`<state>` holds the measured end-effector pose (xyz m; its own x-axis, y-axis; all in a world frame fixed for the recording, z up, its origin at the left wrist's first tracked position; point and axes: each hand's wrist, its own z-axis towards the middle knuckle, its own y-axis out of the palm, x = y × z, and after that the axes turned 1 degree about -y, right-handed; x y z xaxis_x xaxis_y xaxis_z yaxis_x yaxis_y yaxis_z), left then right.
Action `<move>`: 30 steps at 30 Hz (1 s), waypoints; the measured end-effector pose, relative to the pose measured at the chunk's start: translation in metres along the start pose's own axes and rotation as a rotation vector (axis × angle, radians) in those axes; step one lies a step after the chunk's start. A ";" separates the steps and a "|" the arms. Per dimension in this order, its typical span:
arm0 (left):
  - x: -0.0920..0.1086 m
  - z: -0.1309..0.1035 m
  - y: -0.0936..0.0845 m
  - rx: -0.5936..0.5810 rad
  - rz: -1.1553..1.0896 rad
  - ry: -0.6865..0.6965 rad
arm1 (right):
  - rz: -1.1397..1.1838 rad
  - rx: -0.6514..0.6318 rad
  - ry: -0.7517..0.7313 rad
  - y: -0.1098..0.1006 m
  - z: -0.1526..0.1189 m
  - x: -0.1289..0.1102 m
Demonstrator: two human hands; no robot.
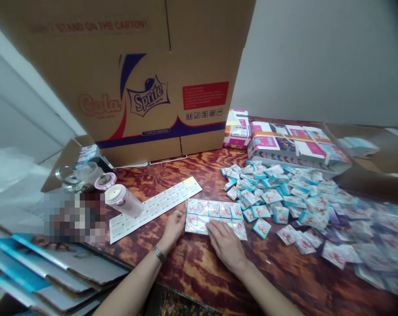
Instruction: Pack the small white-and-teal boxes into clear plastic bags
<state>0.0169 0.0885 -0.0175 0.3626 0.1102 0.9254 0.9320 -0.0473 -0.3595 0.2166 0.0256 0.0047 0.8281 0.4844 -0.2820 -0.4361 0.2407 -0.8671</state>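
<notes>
A flat pack of small boxes point(215, 209) in clear plastic lies on the table in front of me, its boxes set in two rows. My left hand point(173, 224), with a watch on its wrist, is closed at the pack's left edge and seems to pinch the plastic there; its fingertips are partly hidden. Over the front row rests my right hand point(227, 245), fingers stretched out flat on the pack, covering part of it. Many loose small white-and-blue boxes point(271, 196) are heaped just to the right. A long printed sticker sheet point(162, 202) lies beyond my left hand.
A large carton point(172, 101) stands at the back. Pink-and-white wrapped boxes point(294, 142) and an open carton point(377, 162) sit behind the heap. At left are a pink-lidded tumbler point(124, 199), a glass mug point(87, 173) and stacked cardboard pieces point(63, 263). Plastic-wrapped packs point(377, 245) lie at right.
</notes>
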 end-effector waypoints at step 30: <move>0.007 0.029 -0.028 0.277 0.627 0.408 | 0.358 -0.264 0.173 -0.022 0.138 0.020</move>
<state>-0.0066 0.1196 -0.0042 0.8394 -0.2300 0.4925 0.5415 0.2740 -0.7948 0.1942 0.1460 0.0746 0.6984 0.3454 -0.6268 -0.6187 -0.1488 -0.7714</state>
